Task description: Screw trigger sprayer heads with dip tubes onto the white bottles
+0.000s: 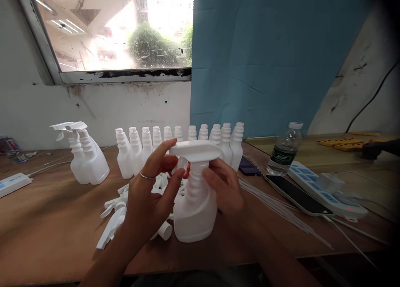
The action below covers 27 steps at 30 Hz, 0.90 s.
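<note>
Head view: an upright white bottle [195,216] is centred in front of you, over the near part of the bench [62,220], with a sprayer [196,149] on top of its neck. Your left hand [153,191] curves around the sprayer's front end: the index fingertip touches the nozzle, and the thumb stands well apart from it, near the trigger, seemingly to steady the head. Your right hand [228,191] grips around the neck just below, fingers curled close, probably to keep the bottle upright. Whether its base touches the bench, you cannot tell.

Loose sprayers [112,226] lie in a heap behind and beside your left forearm, likely for easy reach. Farther back, a row of bare-necked bottles [125,157] stands along the wall, apparently lined up to leave space in front. Two bottles with sprayers [93,162] stand apart at the left. Thin tubes [283,212] lie bundled to your right, near a phone [296,195].
</note>
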Each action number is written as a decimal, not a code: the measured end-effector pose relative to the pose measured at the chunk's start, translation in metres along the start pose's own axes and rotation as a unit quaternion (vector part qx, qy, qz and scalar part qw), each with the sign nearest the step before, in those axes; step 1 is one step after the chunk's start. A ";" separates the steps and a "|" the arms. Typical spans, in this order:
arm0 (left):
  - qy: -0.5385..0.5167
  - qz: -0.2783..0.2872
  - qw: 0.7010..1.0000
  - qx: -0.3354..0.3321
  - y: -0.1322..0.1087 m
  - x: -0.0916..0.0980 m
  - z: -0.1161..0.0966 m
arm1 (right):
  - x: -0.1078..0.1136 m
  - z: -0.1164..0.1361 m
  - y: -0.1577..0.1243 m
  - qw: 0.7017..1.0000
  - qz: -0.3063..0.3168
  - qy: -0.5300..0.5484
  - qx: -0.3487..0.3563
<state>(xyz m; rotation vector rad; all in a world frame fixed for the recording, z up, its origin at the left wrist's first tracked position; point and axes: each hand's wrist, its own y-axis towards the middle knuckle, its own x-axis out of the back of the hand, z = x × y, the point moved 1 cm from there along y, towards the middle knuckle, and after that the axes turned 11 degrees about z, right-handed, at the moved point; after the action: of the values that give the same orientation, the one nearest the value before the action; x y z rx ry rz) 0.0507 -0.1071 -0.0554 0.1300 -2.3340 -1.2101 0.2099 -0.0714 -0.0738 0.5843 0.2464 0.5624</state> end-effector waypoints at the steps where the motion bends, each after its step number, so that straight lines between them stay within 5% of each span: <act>1: 0.009 0.003 1.000 0.006 0.000 0.002 0.000 | 0.001 -0.001 0.000 1.000 0.013 0.007 0.005; 18: 0.066 0.055 0.996 -0.019 0.001 0.006 0.002 | -0.008 0.006 0.003 1.000 -0.012 -0.025 -0.013; 22: 0.068 0.067 0.995 -0.015 0.001 0.007 0.002 | -0.010 0.005 0.002 0.996 -0.067 -0.054 -0.030; 27: 0.072 0.075 0.995 -0.009 0.000 0.007 0.001 | -0.010 0.003 0.001 0.999 -0.034 -0.025 -0.009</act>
<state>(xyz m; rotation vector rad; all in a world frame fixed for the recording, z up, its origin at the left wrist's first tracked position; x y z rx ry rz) 0.0443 -0.1081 -0.0534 0.0348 -2.1665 -1.1107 0.2025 -0.0780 -0.0702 0.5690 0.2135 0.4825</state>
